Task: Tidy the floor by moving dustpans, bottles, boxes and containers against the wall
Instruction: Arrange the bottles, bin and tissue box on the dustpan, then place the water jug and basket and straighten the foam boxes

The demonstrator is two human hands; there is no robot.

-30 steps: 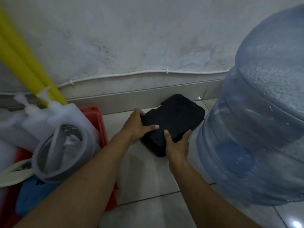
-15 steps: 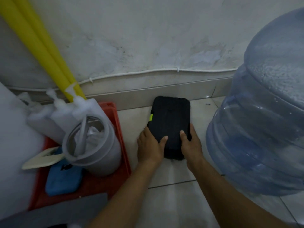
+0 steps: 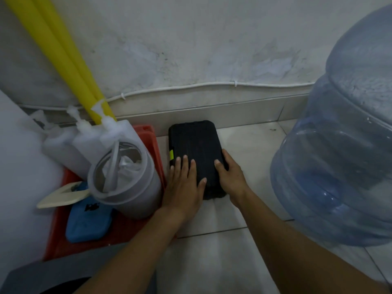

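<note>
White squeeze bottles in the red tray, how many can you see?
3, in a row at the back of the red tray, near the wall: left bottle, middle bottle, right bottle by the yellow poles. The clear jug may hide more.

2 yellow poles (image 3: 63, 58), white cable (image 3: 191, 87)

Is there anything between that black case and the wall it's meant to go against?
Nothing visible. The black case lies flat on the floor tiles, its far end at the baseboard. The red tray is beside it on one side, the water jug on the other. Left hand and right hand rest on it.
</note>
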